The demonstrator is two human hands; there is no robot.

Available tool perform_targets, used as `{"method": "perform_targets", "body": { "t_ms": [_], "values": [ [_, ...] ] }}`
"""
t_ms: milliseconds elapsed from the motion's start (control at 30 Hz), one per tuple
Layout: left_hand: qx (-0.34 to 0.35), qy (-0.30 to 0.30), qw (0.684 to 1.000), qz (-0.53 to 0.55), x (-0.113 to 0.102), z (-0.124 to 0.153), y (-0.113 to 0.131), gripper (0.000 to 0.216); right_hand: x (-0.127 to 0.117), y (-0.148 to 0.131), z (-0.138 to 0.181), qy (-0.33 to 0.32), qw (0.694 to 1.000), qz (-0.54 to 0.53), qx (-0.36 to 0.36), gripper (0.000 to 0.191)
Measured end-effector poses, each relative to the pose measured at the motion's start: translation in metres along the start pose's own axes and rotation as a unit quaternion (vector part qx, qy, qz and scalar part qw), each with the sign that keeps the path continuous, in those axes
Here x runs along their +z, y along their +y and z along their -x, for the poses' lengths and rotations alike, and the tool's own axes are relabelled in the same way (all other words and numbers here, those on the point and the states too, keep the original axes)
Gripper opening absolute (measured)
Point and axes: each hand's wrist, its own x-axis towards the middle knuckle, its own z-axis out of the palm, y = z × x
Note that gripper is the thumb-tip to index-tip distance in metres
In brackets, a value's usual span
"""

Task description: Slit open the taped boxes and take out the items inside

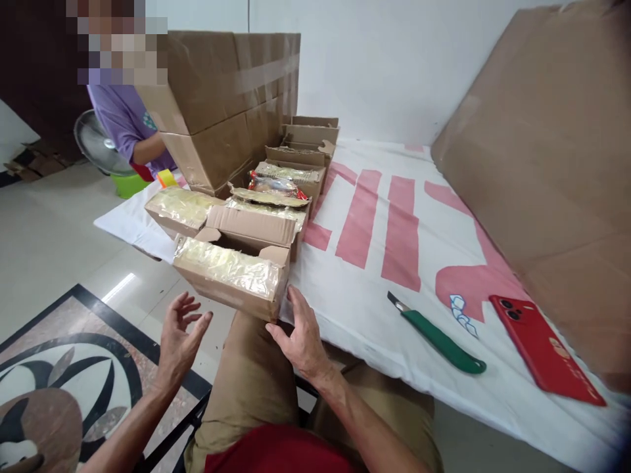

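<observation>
A small cardboard box (231,272), its top covered in shiny tape, sits at the near edge of the white-and-pink cloth-covered table (374,217). My right hand (300,335) rests against its near right corner with fingers spread. My left hand (180,335) hovers open just left of the box, apart from it, holding nothing. Behind it lies a row of similar small boxes (266,210), some with flaps up and packets inside.
A green utility knife (438,338) and a red phone (542,348) lie on the cloth to the right. Large cardboard boxes (231,98) stand at the back left, a big cardboard sheet (547,164) leans at right. Another person in a purple shirt (125,121) sits beyond, near a fan (96,144).
</observation>
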Motion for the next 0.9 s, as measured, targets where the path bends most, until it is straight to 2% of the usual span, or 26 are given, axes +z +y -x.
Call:
{"method": "perform_targets", "body": {
  "t_ms": [100, 267, 533, 767, 900],
  "values": [
    [-0.004, -0.033, 0.999, 0.023, 0.016, 0.006, 0.003, 0.069, 0.005, -0.001, -0.004, 0.002, 1.0, -0.019, 0.01, 0.093],
    [-0.004, -0.016, 1.0, 0.024, 0.038, -0.006, 0.009, 0.068, 0.018, 0.001, -0.009, 0.003, 0.999, -0.023, 0.028, 0.091],
    [-0.015, 0.001, 1.0, 0.004, 0.049, -0.007, 0.007, 0.068, 0.017, 0.006, -0.004, 0.003, 1.0, -0.007, 0.022, 0.089],
    [-0.024, 0.026, 0.999, 0.009, 0.065, -0.003, 0.013, 0.081, 0.013, 0.006, -0.007, 0.025, 0.999, -0.018, 0.043, 0.085],
    [-0.014, 0.021, 1.0, 0.003, 0.074, -0.004, 0.013, 0.08, 0.006, 0.01, -0.013, 0.027, 0.998, -0.021, 0.051, 0.085]
  ]
}}
